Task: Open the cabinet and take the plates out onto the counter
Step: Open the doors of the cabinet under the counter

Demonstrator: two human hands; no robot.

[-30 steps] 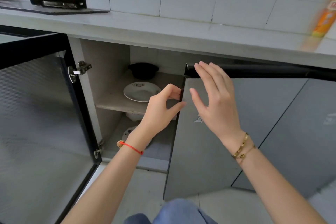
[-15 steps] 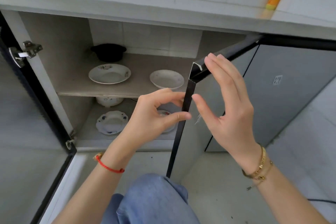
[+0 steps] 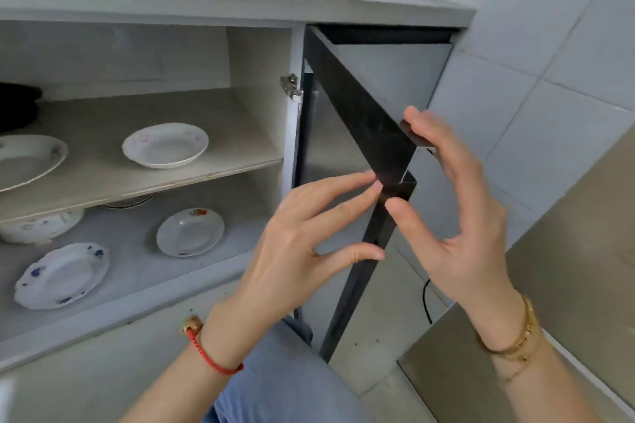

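Far left, a dark pot and a plate on the upper shelf are cut off by the frame; a white bowl sits clear. Below, a ribbed dish is half hidden under the shelf; a blue-flowered scalloped plate and small glossy plate lie apart. Nothing's on the desk yet; left hand fingers loosely spread, touching the matte black door edge; right hand pinches its corner.
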